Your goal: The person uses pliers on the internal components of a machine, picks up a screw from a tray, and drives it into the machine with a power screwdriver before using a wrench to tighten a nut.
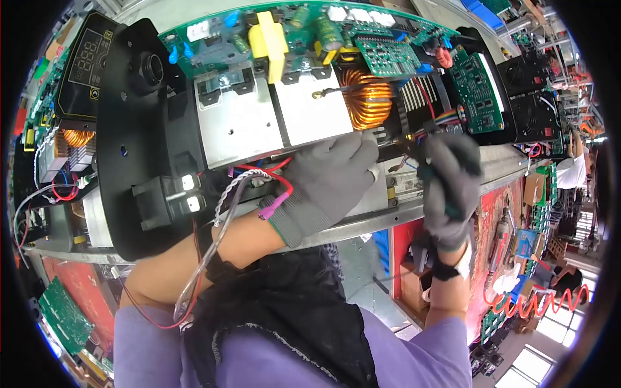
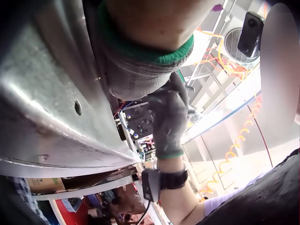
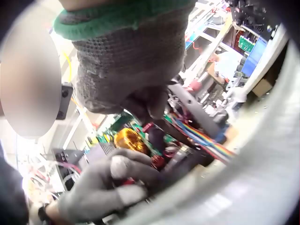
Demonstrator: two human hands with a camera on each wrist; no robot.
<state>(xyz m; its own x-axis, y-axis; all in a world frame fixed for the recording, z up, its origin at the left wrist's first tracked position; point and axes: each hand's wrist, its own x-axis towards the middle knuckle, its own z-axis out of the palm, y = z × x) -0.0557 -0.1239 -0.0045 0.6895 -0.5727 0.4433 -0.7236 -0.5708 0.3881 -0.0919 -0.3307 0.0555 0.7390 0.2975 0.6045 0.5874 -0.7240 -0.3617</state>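
Note:
In the head view my gloved left hand (image 1: pixel 336 174) lies at the near edge of an opened electronic unit, just below its silver heat sinks (image 1: pixel 310 110). Its fingers are loosely bent, with thumb and forefinger apart, as the right wrist view also shows. My gloved right hand (image 1: pixel 449 178), blurred, is curled at the unit's right part, near a rainbow ribbon cable (image 1: pixel 447 116). A dark slim piece (image 3: pixel 176 132) sticks out from its fingertips; I cannot tell what it is. A copper-wound coil (image 1: pixel 367 100) sits between the heat sinks and that hand. A black lead with a ring terminal (image 1: pixel 318 95) lies over the heat sink.
A green circuit board (image 1: pixel 310 32) runs along the unit's far side, with a smaller green board (image 1: pixel 477 90) at its right end. Red and white wires (image 1: pixel 242 178) hang by the left forearm. Another unit with a display panel (image 1: pixel 87 61) stands left. A metal rail (image 1: pixel 349 227) edges the bench.

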